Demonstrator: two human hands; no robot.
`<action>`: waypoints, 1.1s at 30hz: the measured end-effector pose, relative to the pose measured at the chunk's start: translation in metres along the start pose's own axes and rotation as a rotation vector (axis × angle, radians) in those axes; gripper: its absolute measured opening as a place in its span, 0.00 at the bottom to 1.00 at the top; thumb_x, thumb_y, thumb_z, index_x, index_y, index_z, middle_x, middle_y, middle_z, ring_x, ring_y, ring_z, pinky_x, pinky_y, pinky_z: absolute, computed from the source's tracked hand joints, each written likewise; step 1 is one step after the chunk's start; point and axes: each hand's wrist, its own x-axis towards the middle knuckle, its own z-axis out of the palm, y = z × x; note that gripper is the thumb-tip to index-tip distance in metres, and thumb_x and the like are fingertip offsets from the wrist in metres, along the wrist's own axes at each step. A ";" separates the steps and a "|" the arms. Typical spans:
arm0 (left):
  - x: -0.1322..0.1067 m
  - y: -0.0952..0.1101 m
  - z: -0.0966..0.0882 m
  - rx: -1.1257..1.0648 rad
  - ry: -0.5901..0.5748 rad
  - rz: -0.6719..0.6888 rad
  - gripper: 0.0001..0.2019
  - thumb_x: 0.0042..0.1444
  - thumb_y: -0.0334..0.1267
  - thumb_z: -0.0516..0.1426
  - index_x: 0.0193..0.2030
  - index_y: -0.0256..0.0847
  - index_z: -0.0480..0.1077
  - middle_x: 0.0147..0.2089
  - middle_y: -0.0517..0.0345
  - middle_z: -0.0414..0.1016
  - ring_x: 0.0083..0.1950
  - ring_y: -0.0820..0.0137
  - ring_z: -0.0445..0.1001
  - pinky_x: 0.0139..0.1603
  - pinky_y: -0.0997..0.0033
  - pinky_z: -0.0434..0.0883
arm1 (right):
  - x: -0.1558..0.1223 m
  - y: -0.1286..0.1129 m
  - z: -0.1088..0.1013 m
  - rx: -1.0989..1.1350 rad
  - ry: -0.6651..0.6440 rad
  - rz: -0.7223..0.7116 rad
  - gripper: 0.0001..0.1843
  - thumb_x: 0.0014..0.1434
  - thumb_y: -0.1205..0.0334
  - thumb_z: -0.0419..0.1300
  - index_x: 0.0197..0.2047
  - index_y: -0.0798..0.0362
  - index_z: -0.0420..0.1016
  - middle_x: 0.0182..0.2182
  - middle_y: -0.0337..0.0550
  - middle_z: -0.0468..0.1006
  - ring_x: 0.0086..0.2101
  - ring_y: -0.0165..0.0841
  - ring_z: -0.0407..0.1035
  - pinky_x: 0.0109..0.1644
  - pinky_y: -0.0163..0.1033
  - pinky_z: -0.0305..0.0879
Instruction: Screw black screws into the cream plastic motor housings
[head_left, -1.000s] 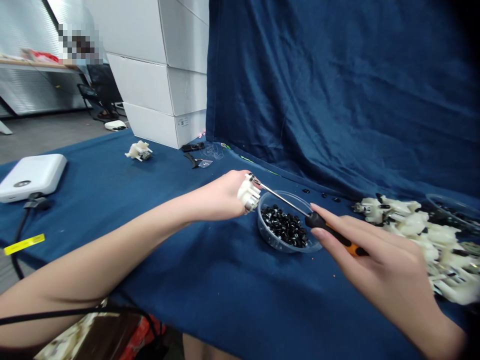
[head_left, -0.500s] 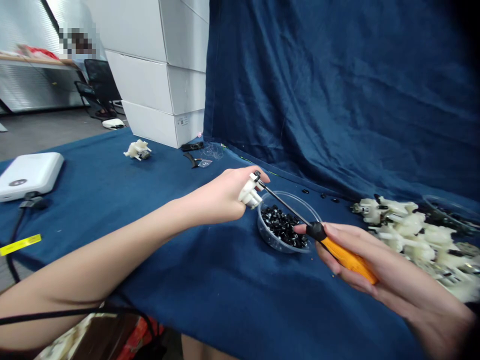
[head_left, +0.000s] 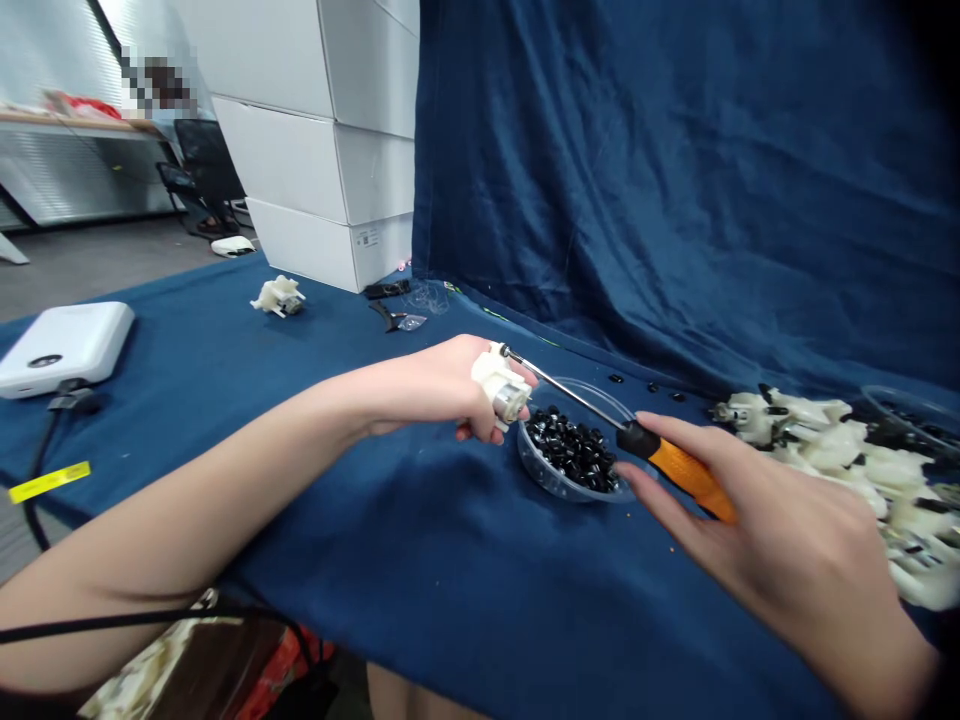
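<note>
My left hand (head_left: 450, 385) is closed around a white plastic part (head_left: 489, 372) that has a round metallic piece, like a small motor, on its near side. In my right hand (head_left: 780, 530) is a screwdriver (head_left: 686, 472) with an orange and black handle. Its thin shaft points left and up, and the tip meets a small black piece at the top of the white part. Below the shaft stands a clear round bowl (head_left: 551, 478) full of small black parts (head_left: 574, 450).
Several white plastic assemblies (head_left: 817, 425) are heaped at the right beside another clear container (head_left: 915, 410). One more assembly (head_left: 278, 296) lies at the left, near stacked white boxes (head_left: 300, 160). A white device (head_left: 67, 345) with a black cable sits at the far left.
The white part has turned in my left hand, bringing its metallic piece into view. My right hand has rolled over, its back now facing up, with the screwdriver tip still at the part.
</note>
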 end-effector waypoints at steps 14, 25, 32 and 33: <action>0.018 -0.019 -0.007 0.397 0.036 0.219 0.16 0.44 0.22 0.60 0.42 0.37 0.75 0.42 0.54 0.82 0.40 0.66 0.79 0.37 0.70 0.73 | 0.004 -0.010 -0.003 0.280 0.006 0.166 0.18 0.72 0.59 0.66 0.63 0.44 0.78 0.48 0.43 0.89 0.38 0.41 0.85 0.41 0.45 0.80; 0.016 -0.015 -0.002 0.408 0.165 0.252 0.24 0.46 0.22 0.61 0.53 0.36 0.73 0.44 0.55 0.81 0.42 0.66 0.78 0.42 0.68 0.72 | 0.023 -0.014 -0.008 1.142 -0.366 1.011 0.29 0.60 0.37 0.74 0.52 0.53 0.83 0.28 0.41 0.80 0.18 0.24 0.59 0.19 0.31 0.54; 0.017 -0.023 -0.007 0.481 0.225 0.248 0.32 0.48 0.21 0.61 0.62 0.38 0.71 0.48 0.53 0.81 0.46 0.63 0.79 0.46 0.65 0.72 | 0.026 -0.008 -0.003 1.534 -0.636 1.062 0.26 0.63 0.36 0.70 0.42 0.51 0.74 0.27 0.35 0.76 0.16 0.18 0.52 0.18 0.26 0.47; 0.016 -0.022 -0.006 0.460 0.219 0.229 0.31 0.48 0.21 0.61 0.62 0.37 0.72 0.48 0.52 0.82 0.46 0.63 0.79 0.46 0.65 0.73 | 0.026 -0.008 -0.004 1.483 -0.617 1.057 0.27 0.60 0.38 0.73 0.47 0.50 0.74 0.28 0.35 0.77 0.16 0.18 0.54 0.18 0.26 0.50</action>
